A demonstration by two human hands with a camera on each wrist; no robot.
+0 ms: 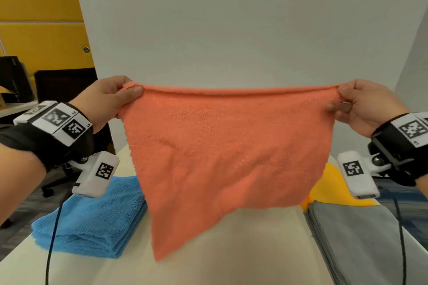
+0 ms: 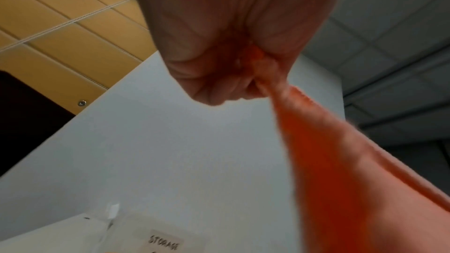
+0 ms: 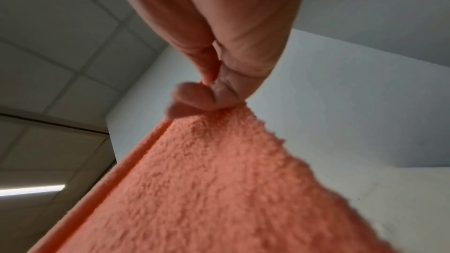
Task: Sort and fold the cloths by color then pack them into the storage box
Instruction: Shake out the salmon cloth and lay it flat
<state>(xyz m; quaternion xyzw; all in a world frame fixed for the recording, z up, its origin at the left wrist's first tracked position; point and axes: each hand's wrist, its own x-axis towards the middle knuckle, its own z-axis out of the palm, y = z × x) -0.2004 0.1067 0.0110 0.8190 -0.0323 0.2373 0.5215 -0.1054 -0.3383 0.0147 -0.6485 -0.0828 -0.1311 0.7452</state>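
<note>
An orange terry cloth [image 1: 227, 150] hangs stretched in the air above the table, its top edge taut between both hands. My left hand [image 1: 115, 99] pinches the upper left corner, and the left wrist view shows the cloth [image 2: 340, 161] bunched in the curled fingers [image 2: 219, 76]. My right hand [image 1: 356, 104] pinches the upper right corner; in the right wrist view the fingertips [image 3: 194, 99] clamp the cloth [image 3: 219, 189]. The lower corner droops toward the table. A white storage box [image 2: 73, 234] with a handwritten "STORAGE" label [image 2: 164, 242] sits below the left hand.
A folded stack of blue cloths [image 1: 92, 217] lies on the white table [image 1: 231, 250] at the left. Folded grey cloths [image 1: 352, 238] lie at the right, with a yellow cloth [image 1: 328, 187] behind them. A white partition [image 1: 231, 30] stands behind; office chairs are at left.
</note>
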